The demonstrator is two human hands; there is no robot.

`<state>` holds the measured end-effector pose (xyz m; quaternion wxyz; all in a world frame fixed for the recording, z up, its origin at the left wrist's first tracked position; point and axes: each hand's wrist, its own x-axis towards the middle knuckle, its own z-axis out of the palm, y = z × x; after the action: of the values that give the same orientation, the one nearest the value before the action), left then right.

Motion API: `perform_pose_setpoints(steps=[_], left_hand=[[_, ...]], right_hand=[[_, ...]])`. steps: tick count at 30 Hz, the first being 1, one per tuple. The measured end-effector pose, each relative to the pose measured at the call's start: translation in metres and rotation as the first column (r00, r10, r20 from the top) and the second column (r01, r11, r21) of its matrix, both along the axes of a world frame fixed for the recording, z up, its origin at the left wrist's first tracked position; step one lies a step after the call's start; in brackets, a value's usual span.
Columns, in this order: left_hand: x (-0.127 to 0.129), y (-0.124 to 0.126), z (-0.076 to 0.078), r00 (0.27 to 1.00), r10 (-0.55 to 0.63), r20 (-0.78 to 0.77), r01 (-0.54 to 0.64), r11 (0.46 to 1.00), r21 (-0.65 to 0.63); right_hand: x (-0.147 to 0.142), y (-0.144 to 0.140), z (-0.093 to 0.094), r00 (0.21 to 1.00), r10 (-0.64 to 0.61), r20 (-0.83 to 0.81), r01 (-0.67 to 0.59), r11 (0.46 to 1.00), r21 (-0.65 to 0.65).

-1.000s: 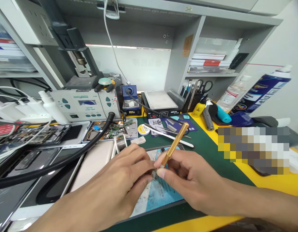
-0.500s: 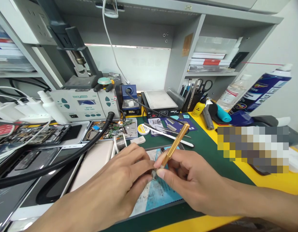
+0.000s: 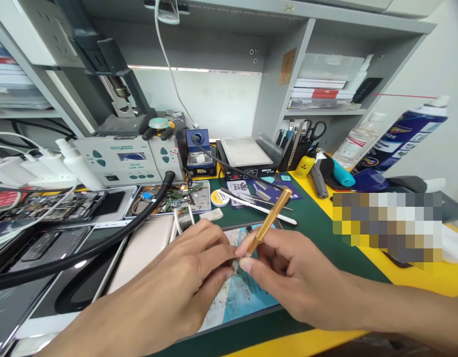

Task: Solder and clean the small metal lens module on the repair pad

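Observation:
My right hand (image 3: 299, 275) pinches a slim gold pen-shaped tool (image 3: 269, 220), its handle leaning up to the right. The tool's tip is hidden by my fingers, so its exact kind does not show. Thumb and forefinger of my left hand (image 3: 188, 275) close on a small greyish part (image 3: 236, 268), right beside the right fingertips. Both hands are over a worn blue-and-white work pad (image 3: 247, 300) with a dark edge. A small black piece (image 3: 249, 229) lies at the pad's far side.
A black hose (image 3: 113, 243) crosses phones at left, near a tray of circuit boards (image 3: 202, 196). Behind stand a hot-air station (image 3: 136, 153), a soldering unit (image 3: 201, 171) and a heating plate (image 3: 246, 151). A white stick-shaped tool (image 3: 266, 210) lies beyond the pad; bottles stand right.

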<state>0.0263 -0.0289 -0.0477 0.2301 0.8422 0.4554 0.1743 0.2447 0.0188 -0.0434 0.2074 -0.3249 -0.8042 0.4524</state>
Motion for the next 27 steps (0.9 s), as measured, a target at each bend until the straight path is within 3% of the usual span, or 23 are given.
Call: perform_pose_setpoints(steps=[27], left_hand=[[0.0011, -0.0015, 0.0048, 0.997, 0.018, 0.069, -0.014, 0.998, -0.064]], right_hand=[[-0.0005, -0.0007, 0.0044, 0.999, -0.017, 0.042, 0.015, 0.999, 0.045]])
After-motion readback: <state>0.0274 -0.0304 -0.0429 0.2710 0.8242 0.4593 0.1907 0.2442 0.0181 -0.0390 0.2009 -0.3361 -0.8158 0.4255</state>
